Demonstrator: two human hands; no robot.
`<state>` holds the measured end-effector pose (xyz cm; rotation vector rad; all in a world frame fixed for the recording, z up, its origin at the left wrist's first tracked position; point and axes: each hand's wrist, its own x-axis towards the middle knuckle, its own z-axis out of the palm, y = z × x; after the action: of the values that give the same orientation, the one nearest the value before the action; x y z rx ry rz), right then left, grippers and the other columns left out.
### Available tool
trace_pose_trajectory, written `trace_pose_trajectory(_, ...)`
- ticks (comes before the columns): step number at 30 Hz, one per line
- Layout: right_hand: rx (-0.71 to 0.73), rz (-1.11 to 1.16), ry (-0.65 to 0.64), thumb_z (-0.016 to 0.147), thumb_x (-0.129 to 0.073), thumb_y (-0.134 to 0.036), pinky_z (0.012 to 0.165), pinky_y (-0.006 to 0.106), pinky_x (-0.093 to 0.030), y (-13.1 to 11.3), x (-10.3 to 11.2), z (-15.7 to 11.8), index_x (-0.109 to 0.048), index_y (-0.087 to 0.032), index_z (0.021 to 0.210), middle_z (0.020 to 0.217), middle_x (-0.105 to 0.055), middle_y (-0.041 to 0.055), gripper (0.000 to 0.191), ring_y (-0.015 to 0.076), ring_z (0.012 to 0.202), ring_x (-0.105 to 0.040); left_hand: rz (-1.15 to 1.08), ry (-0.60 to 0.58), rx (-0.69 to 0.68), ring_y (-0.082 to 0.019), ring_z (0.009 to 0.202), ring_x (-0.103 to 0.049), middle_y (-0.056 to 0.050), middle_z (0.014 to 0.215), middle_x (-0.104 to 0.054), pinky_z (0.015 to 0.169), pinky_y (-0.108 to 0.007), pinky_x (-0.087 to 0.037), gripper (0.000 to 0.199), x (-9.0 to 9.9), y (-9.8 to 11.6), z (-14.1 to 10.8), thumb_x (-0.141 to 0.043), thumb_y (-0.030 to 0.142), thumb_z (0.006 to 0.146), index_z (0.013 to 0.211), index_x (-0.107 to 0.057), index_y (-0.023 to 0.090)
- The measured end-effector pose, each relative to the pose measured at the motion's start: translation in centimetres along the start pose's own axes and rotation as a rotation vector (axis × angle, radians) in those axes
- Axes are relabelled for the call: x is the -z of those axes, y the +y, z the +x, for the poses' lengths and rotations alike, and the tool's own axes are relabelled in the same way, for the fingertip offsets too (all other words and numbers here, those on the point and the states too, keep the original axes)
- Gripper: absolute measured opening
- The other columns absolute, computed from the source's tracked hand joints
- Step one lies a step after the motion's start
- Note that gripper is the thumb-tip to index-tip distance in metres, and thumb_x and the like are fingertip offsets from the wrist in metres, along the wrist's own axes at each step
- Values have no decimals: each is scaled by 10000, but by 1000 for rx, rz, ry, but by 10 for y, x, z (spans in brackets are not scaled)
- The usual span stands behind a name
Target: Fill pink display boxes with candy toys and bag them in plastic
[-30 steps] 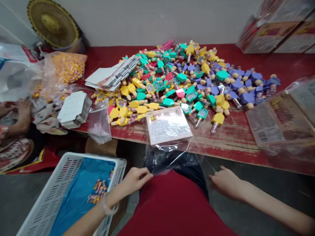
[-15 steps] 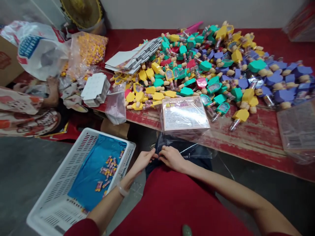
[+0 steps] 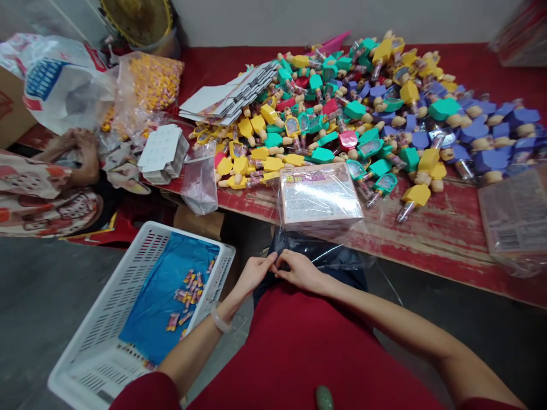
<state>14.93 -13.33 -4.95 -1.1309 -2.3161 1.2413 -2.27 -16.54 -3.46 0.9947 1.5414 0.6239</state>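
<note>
Worn red table (image 3: 444, 239), heap of popsicle-shaped candy toys (image 3: 354, 108), stacked white card blanks (image 3: 228, 94), plastic-wrapped box (image 3: 319, 199)

The clear plastic bag (image 3: 320, 254) in front of me looks thin and glossy. My table (image 3: 431, 233) is rough wood under worn red paint.

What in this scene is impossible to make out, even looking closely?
All from the head view:
- Writing on the box inside the clear bag: too small, with glare from the plastic.
- Whether the left hand and right hand grip the bag: their fingers hide it.
- Co-worker's hand: the person's body is cut off by the left edge.
- Carton: blurred, cut off by the top right corner.
</note>
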Motion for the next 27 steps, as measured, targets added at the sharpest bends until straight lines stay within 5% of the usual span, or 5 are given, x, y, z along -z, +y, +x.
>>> trace_pose_trajectory(13, -14, 364, 11, 779, -697, -62, 693, 232, -424, 4, -8, 0, -525, -196, 745, 805, -667, -27, 221, 132, 737, -607, -61, -35, 40, -137, 541, -506, -45, 533, -605, 612, -279, -368, 644, -8, -5, 9, -574, 744, 765, 520, -620, 150)
trace_pose_trajectory(20, 286, -24, 102, 921, -596, -193, 686, 257, -435, 4, 3, -7, -561, -212, 825, 824, -632, 21, 104, 153, 726, -579, 30, 28, -6, -117, 543, -427, -10, 526, -564, 589, -272, -306, 425, -6, -6, 17, -619, 536, 712, 516, -610, 159)
trace_pose_trajectory(23, 330, -313, 145, 976, -472, -204, 690, 293, -461, 40, 26, -59, -596, -229, 847, 798, -646, 45, 180, 184, 737, -614, 67, 54, -4, -115, 533, -403, -10, 510, -555, 586, -278, -285, 438, -1, -6, 18, -623, 551, 707, 521, -640, 156)
trace_pose_trajectory(25, 176, -488, 223, 948, -458, -181, 687, 338, -489, 85, 47, -139, -625, -251, 855, 826, -677, 73, 204, 217, 745, -645, 99, 38, 5, -115, 522, -396, -7, 496, -542, 572, -277, -280, 469, 5, -7, 17, -632, 584, 713, 519, -644, 156)
trace_pose_trajectory(27, -29, -602, 338, 852, -503, -176, 741, 431, -525, 132, 65, -249, -672, -290, 966, 965, -716, 131, 234, 288, 840, -688, 118, -25, -1, -129, 545, -456, -17, 528, -576, 578, -269, -327, 493, 15, -10, 16, -646, 613, 729, 549, -647, 154)
